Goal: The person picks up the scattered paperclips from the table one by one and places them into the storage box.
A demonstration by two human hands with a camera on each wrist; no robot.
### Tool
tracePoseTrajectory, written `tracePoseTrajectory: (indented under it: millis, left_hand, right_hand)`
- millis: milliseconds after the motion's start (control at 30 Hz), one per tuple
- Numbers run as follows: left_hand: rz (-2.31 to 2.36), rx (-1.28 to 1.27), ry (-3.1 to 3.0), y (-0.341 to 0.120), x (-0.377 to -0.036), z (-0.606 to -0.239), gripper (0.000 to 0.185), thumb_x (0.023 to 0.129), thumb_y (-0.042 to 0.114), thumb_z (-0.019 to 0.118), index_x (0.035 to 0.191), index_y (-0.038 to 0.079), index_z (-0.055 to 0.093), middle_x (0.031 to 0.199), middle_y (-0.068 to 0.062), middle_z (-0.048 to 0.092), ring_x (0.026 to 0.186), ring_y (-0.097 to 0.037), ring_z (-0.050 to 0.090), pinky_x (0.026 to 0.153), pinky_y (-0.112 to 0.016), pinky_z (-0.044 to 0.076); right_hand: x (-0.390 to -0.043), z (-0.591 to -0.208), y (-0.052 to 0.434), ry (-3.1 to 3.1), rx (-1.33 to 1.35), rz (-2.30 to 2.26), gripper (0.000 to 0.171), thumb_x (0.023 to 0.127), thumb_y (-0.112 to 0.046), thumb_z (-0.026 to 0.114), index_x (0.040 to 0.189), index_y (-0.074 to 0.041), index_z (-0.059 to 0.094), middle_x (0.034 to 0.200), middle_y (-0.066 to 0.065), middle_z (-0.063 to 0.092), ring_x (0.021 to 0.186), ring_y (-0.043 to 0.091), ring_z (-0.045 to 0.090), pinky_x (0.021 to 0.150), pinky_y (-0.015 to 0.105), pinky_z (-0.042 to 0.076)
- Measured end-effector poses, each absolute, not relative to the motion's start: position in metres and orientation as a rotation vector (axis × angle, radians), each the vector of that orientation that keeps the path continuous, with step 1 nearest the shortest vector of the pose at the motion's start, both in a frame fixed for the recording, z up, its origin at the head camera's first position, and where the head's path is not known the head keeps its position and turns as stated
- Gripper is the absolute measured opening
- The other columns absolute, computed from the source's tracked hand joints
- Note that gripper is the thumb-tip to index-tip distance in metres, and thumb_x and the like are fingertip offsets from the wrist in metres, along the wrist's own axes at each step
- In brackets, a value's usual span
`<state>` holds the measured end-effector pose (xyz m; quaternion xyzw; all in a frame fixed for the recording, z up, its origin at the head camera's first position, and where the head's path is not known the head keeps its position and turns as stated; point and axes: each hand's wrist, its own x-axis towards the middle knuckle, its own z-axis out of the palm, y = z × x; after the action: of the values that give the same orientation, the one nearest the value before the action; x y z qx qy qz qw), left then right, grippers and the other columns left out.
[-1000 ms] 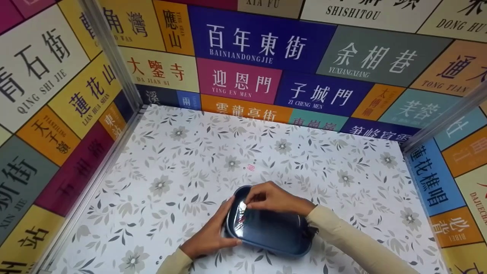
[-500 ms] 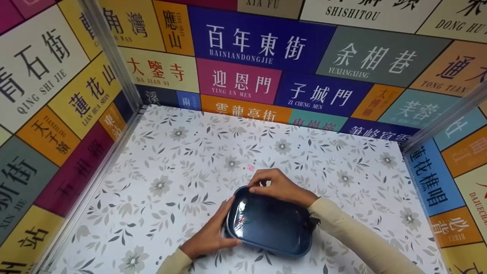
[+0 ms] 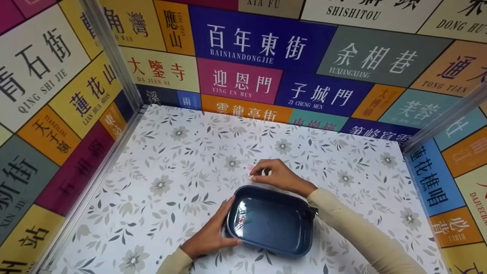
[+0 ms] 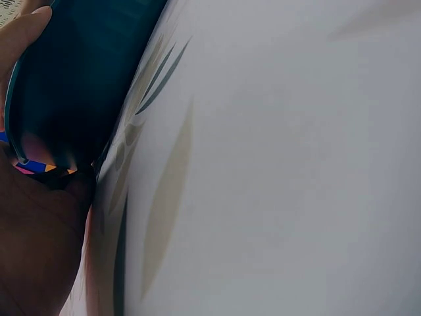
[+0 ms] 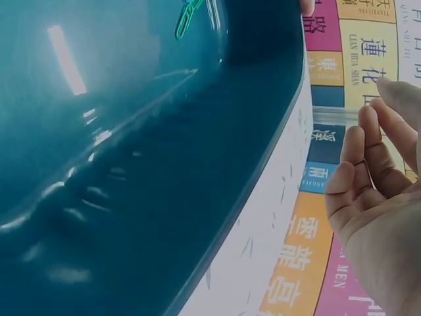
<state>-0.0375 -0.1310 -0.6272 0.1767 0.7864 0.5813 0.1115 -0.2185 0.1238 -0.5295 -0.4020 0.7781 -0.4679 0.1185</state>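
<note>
A dark blue rectangular tray [image 3: 276, 228] with rounded corners lies on the table. My left hand [image 3: 211, 232] holds its left end, thumb at the near side and fingers along the far side; the tray [image 4: 72, 72] also shows in the left wrist view. Several red and green paper clips [image 3: 242, 220] lie inside at the left. A green one [image 5: 189, 18] appears in the right wrist view. Beyond the far rim hovers my right hand [image 3: 279, 176], fingers loosely bent, nothing visible between them. Close to its fingertips is a small pink item [image 3: 250, 167], perhaps paper clips, partly covered.
White floral cloth [image 3: 182, 160] covers the table. Panels with colourful street signs [image 3: 258, 42] enclose it at the back and both sides, joined by clear corner strips [image 3: 114, 57]. A small black device [image 3: 313, 211] is at my right wrist, close to the tray's right end.
My right hand has moved from over the tray's inside, across the far rim, to the cloth beside the pink item. The left hand and the tray have stayed put.
</note>
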Motion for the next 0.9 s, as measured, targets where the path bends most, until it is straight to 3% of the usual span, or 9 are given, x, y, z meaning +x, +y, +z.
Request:
tracePoseTrajectory:
  millis: [133,333,600,900]
  left_hand:
    - [1.699,0.51,2.312,-0.131,-0.037,-0.627,0.127,0.086,0.043,0.095,0.179,0.031,0.009,0.185,-0.003,0.008,0.169,-0.029,0.01,0.132,-0.062,0.015]
    - [1.705,0.517,2.314,-0.131,-0.037,-0.629,0.127,0.086,0.043,0.095,0.18,0.03,0.01,0.185,-0.003,0.009,0.168,-0.031,0.01,0.132,-0.062,0.014]
    - [1.729,0.55,2.319,-0.13,-0.037,-0.632,0.13,0.083,0.034,0.097,0.18,0.029,0.01,0.185,-0.004,0.011,0.168,-0.033,0.015,0.132,-0.063,0.016]
    - [1.698,0.515,2.322,-0.131,-0.037,-0.628,0.127,0.086,0.041,0.095,0.18,0.028,0.01,0.185,-0.003,0.009,0.169,-0.033,0.007,0.132,-0.064,0.014]
  right_hand:
    - [-0.231,-0.54,0.126,2.297,-1.134,-1.351,0.014,0.094,-0.002,0.085,0.108,-0.002,0.085,0.104,0.015,0.081,0.087,0.014,0.066,0.077,0.051,0.053]
    - [-0.243,-0.544,0.129,2.32,-1.09,-1.318,0.013,0.096,-0.013,0.087,0.109,-0.009,0.087,0.103,0.006,0.082,0.087,0.01,0.066,0.078,0.033,0.05]
    - [-0.254,-0.55,0.132,2.334,-1.04,-1.275,0.02,0.097,-0.014,0.086,0.112,0.0,0.085,0.101,0.005,0.081,0.086,0.01,0.066,0.078,0.036,0.05]
    - [-0.266,-0.556,0.129,2.367,-1.062,-1.245,0.017,0.097,-0.013,0.087,0.108,-0.001,0.086,0.1,0.009,0.082,0.084,0.009,0.065,0.076,0.024,0.05]
